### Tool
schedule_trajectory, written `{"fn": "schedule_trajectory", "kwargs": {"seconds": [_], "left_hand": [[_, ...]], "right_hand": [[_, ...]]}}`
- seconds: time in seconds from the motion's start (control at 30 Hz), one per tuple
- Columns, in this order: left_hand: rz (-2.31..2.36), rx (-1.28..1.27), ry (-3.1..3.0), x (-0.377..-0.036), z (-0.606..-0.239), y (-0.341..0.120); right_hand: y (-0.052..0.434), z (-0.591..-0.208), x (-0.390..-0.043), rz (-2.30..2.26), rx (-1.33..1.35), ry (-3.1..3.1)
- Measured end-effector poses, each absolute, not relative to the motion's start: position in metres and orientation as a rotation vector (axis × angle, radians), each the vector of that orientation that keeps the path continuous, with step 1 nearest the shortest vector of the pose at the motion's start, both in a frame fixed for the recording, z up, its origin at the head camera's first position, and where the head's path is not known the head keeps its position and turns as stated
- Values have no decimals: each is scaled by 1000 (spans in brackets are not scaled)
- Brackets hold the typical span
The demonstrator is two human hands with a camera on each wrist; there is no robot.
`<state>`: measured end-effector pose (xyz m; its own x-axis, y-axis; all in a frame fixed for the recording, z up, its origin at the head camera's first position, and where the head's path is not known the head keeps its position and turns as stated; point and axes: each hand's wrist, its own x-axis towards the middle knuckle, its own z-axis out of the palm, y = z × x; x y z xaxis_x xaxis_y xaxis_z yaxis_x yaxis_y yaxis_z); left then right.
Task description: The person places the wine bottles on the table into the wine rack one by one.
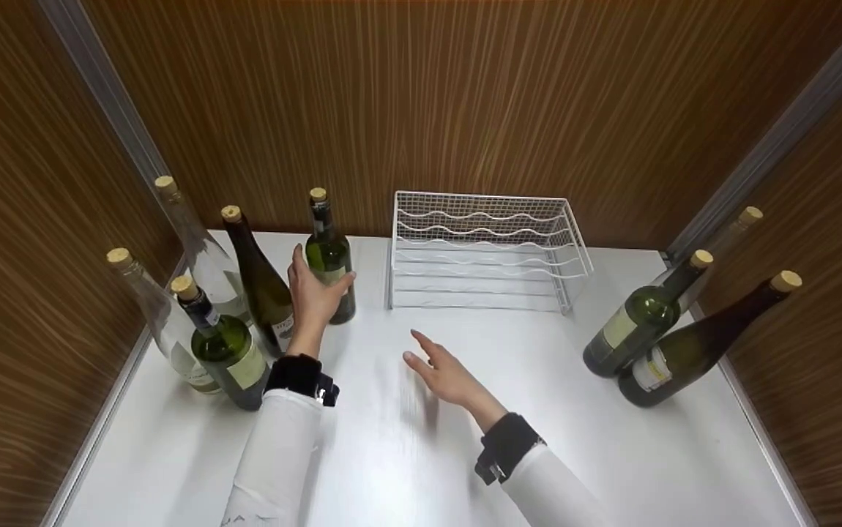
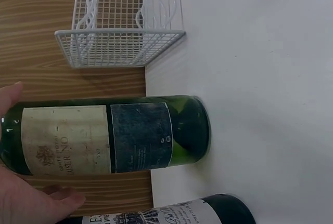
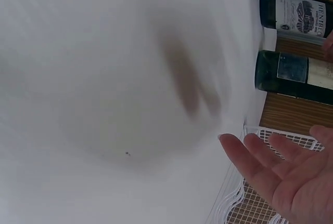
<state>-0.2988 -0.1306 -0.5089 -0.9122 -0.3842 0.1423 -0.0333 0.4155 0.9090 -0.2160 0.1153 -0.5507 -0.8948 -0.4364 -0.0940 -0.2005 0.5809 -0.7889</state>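
Note:
My left hand grips a green corked wine bottle standing upright at the back left of the white table. In the left wrist view the thumb and fingers of that hand wrap round the bottle by its cream label. My right hand hovers open over the middle of the table, fingers spread, holding nothing. It shows palm-up and open in the right wrist view. A white wire rack stands empty at the back centre, just right of the gripped bottle.
Several more corked bottles stand at the left: a dark one, a green one and two clear ones. Two green bottles and a clear one stand at the right. Brown wood-grain walls enclose the table.

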Motion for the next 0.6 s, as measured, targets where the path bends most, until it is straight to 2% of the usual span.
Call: {"fn": "schedule_trajectory", "kwargs": {"seconds": [0.6], "left_hand": [[-1591,312,-2305,-327,-512,-137]], "right_hand": [[109,-543,-215,-1298,-466,2466]]}}
